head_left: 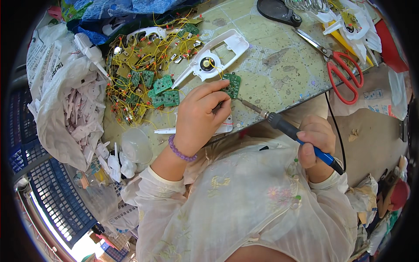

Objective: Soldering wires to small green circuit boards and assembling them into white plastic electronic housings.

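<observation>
My right hand [315,142] grips a soldering iron [283,127] with a blue and black handle, its tip pointing left. That tip reaches the lower edge of a green circuit board [232,85]; whether it touches is hard to tell. The board's left edge is under the fingers of my left hand [204,109], which are bent and closed on it. A white plastic housing [238,43] with a round speaker [207,63] lies just beyond, a thin yellow wire running from the speaker toward the board. Partly hidden beneath my left hand is another white plastic part [226,124].
Left of my hands is a heap of wired circuit boards [144,56]. A white sack [52,100] of plastic parts stands further left. Red-handled scissors [345,74] lie at the right table edge, near a black stand [279,12]. The iron's black cable [334,118] hangs down.
</observation>
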`<action>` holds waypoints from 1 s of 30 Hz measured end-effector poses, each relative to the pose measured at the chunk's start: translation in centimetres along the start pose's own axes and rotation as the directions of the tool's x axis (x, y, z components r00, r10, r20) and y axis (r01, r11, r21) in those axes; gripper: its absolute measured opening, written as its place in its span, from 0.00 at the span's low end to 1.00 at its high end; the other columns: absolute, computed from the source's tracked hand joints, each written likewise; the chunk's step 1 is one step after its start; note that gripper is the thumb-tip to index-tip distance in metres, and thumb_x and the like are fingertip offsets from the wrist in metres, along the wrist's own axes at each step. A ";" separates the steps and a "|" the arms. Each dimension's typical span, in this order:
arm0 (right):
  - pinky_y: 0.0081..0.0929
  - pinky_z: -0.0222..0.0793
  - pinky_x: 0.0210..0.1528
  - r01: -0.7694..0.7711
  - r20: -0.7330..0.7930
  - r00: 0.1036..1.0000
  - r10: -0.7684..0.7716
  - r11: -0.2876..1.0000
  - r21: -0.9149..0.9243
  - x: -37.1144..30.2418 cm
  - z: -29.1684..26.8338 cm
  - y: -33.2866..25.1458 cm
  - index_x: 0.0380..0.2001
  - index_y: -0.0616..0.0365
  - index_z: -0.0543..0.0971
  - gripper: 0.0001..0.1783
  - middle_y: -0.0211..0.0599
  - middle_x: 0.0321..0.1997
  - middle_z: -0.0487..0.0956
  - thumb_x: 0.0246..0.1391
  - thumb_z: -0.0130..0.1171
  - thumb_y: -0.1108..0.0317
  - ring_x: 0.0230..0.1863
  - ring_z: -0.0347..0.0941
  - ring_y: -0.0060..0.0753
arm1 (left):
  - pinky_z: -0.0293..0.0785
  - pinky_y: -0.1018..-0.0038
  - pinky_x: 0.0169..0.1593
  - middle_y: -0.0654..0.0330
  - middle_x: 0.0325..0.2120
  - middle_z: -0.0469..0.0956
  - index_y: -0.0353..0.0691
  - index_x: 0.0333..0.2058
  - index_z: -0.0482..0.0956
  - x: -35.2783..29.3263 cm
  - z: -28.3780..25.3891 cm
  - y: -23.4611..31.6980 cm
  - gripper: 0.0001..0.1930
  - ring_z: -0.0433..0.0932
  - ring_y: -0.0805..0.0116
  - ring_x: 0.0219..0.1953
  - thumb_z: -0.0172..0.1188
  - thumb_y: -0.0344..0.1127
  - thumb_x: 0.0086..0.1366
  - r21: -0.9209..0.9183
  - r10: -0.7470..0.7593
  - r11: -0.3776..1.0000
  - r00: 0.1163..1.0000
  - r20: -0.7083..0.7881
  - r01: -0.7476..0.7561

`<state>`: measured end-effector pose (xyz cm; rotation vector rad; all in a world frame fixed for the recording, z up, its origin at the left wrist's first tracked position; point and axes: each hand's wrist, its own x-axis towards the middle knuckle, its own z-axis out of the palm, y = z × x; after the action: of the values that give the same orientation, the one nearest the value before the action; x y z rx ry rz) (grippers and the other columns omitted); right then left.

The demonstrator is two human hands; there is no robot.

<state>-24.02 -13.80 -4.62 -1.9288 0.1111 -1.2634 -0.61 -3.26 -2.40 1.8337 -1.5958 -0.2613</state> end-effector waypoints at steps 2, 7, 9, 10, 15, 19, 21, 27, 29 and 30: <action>0.29 0.64 0.19 0.003 0.017 1.000 -0.003 1.000 -0.024 0.1 0.1 0.0 0.33 0.63 0.74 0.06 0.35 0.17 0.72 0.52 0.53 0.71 0.15 0.66 0.34 | 0.76 0.68 0.38 0.57 0.38 0.81 0.36 0.26 0.79 0.0 0.0 0.0 0.06 0.79 0.58 0.35 0.64 0.24 0.47 -0.001 -0.001 1.000 1.000 -0.001 0.001; 0.29 0.65 0.20 -0.004 0.029 1.000 0.005 1.000 -0.027 0.0 0.2 0.1 0.32 0.62 0.74 0.06 0.35 0.17 0.72 0.51 0.54 0.71 0.15 0.66 0.35 | 0.75 0.73 0.37 0.58 0.40 0.81 0.36 0.28 0.80 0.1 0.0 -0.1 0.05 0.80 0.62 0.34 0.64 0.24 0.50 0.037 0.028 0.999 1.000 0.012 -0.028; 0.29 0.65 0.20 -0.007 0.030 1.000 0.008 1.000 -0.021 0.0 0.2 0.3 0.32 0.62 0.74 0.06 0.35 0.17 0.72 0.51 0.54 0.72 0.15 0.66 0.35 | 0.75 0.73 0.37 0.58 0.40 0.81 0.36 0.28 0.80 0.1 0.1 -0.1 0.05 0.79 0.62 0.34 0.64 0.24 0.50 0.040 0.026 0.999 1.000 0.007 -0.027; 0.30 0.65 0.20 -0.008 0.029 1.000 0.008 1.000 -0.021 0.0 0.3 0.1 0.32 0.62 0.74 0.06 0.35 0.17 0.72 0.51 0.54 0.72 0.15 0.66 0.35 | 0.75 0.73 0.37 0.58 0.40 0.81 0.36 0.28 0.80 0.1 0.1 -0.1 0.05 0.79 0.62 0.34 0.64 0.24 0.49 0.038 0.031 0.999 1.000 0.000 -0.031; 0.30 0.65 0.20 -0.002 0.029 1.000 0.003 1.000 -0.029 0.2 0.3 0.1 0.32 0.62 0.74 0.06 0.35 0.17 0.72 0.50 0.54 0.72 0.15 0.66 0.35 | 0.75 0.71 0.38 0.58 0.40 0.81 0.36 0.27 0.79 0.0 0.2 0.0 0.05 0.79 0.61 0.35 0.64 0.24 0.49 0.054 0.041 0.998 0.999 -0.014 -0.040; 0.30 0.65 0.21 -0.002 0.049 0.999 0.004 0.999 -0.044 0.0 0.2 0.1 0.33 0.61 0.74 0.07 0.34 0.17 0.72 0.50 0.54 0.72 0.16 0.66 0.35 | 0.75 0.70 0.40 0.59 0.40 0.80 0.37 0.27 0.79 0.1 0.3 0.1 0.06 0.79 0.60 0.36 0.64 0.24 0.48 0.075 0.059 0.996 0.998 -0.018 -0.057; 0.30 0.66 0.21 -0.005 0.057 0.998 0.008 0.999 -0.048 0.0 0.2 0.1 0.33 0.61 0.74 0.07 0.34 0.18 0.72 0.50 0.54 0.72 0.16 0.66 0.35 | 0.75 0.70 0.40 0.59 0.40 0.80 0.37 0.27 0.79 0.0 0.3 0.2 0.06 0.78 0.60 0.37 0.64 0.24 0.48 0.077 0.060 0.995 0.998 -0.020 -0.058; 0.31 0.65 0.22 0.031 0.103 0.994 -0.025 0.998 -0.056 0.2 0.2 -0.1 0.34 0.60 0.75 0.09 0.33 0.20 0.72 0.47 0.55 0.72 0.18 0.67 0.35 | 0.75 0.70 0.40 0.59 0.40 0.80 0.37 0.27 0.79 0.0 0.3 0.2 0.06 0.78 0.60 0.37 0.65 0.24 0.48 0.096 0.076 0.993 0.997 -0.028 -0.073; 0.31 0.64 0.22 0.050 0.143 0.989 -0.039 0.996 -0.076 0.3 0.1 -0.2 0.35 0.60 0.75 0.10 0.33 0.22 0.71 0.46 0.56 0.73 0.19 0.68 0.35 | 0.75 0.70 0.40 0.59 0.40 0.80 0.37 0.27 0.79 0.0 0.3 0.3 0.06 0.78 0.60 0.36 0.65 0.24 0.48 0.107 0.080 0.991 0.996 -0.030 -0.077; 0.31 0.64 0.22 0.051 0.142 0.989 -0.040 0.996 -0.075 0.2 0.2 -0.2 0.35 0.60 0.75 0.10 0.33 0.22 0.71 0.46 0.56 0.73 0.19 0.68 0.35 | 0.75 0.69 0.40 0.58 0.39 0.80 0.37 0.26 0.78 0.0 0.3 0.2 0.06 0.78 0.59 0.37 0.64 0.24 0.47 0.111 0.091 0.990 0.995 -0.030 -0.088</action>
<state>-23.84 -13.69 -4.34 -2.0926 0.0454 -1.1633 -0.99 -3.38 -2.50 1.8318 -1.6922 -0.1021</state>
